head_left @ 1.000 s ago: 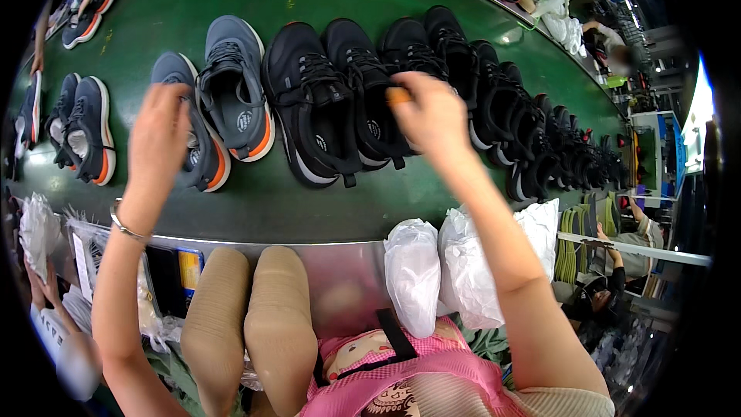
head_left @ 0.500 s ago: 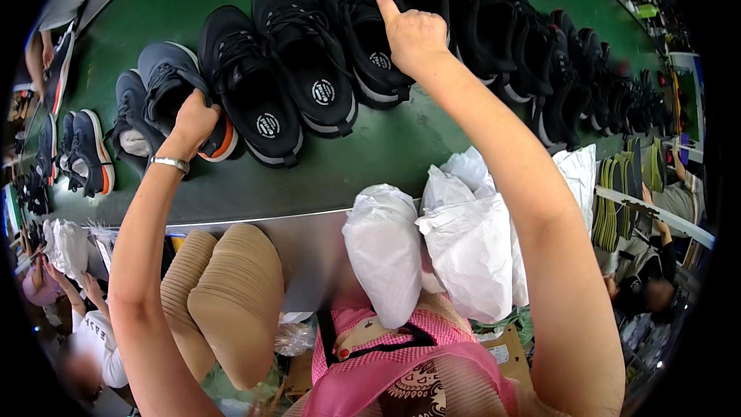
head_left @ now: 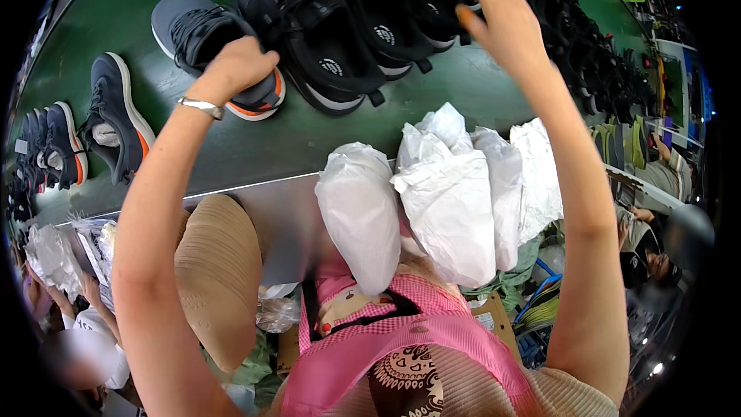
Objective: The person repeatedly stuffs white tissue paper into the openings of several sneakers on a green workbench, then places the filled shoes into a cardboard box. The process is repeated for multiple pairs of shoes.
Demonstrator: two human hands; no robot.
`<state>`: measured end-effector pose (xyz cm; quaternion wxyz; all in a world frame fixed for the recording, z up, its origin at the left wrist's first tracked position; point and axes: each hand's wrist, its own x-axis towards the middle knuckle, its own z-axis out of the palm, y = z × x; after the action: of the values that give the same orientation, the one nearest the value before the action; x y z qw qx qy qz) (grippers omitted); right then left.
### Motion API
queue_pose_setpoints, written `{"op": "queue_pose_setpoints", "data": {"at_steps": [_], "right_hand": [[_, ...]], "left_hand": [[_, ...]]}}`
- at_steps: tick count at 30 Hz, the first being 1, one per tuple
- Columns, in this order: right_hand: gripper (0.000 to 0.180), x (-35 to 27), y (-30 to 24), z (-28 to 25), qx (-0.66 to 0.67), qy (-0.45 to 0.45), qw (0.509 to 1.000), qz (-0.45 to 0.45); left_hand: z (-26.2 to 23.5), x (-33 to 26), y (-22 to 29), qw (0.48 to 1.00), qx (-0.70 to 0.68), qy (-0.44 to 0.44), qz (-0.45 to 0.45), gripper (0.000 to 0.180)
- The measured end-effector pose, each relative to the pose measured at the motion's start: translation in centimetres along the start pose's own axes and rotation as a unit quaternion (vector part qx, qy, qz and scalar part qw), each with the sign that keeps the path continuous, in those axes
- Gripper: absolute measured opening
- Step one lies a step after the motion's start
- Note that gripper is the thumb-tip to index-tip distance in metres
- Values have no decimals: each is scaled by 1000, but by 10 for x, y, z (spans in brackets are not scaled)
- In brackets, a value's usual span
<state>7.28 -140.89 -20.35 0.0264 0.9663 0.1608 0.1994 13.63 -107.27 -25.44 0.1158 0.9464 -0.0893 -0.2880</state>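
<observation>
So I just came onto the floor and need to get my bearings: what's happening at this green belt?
A person in a pink apron reaches over a green belt lined with sneakers. The left hand rests on the heel of a grey shoe with orange trim. The right hand is up among the black shoes, fingers spread. White stuffed bags hang at the belt's near edge, beside tan shoe forms.

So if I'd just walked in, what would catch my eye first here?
Probably the long row of dark sneakers lined up across the green belt, running off to the upper right. The person's left hand rests on a grey shoe with an orange sole, while the right hand reaches among the black ones. Nearer the body, white paper-wrapped bundles stand at the belt's edge, above a pink apron.
</observation>
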Motion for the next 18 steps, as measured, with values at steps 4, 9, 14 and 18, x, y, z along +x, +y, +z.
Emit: {"op": "queue_pose_setpoints", "data": {"at_steps": [4, 9, 14, 18], "right_hand": [[26, -81, -97, -106, 278, -176, 943, 54], [39, -105, -194, -96, 372, -247, 887, 115], [52, -124, -235, -60, 305, -246, 915, 99], [51, -127, -239, -71, 355, -192, 899, 169]], "left_hand": [[-26, -67, 23, 963, 173, 153, 139, 28], [40, -94, 22, 946, 12, 33, 321, 24], [61, -133, 33, 938, -179, -254, 155, 28], [55, -136, 33, 920, -216, -326, 36, 32]]}}
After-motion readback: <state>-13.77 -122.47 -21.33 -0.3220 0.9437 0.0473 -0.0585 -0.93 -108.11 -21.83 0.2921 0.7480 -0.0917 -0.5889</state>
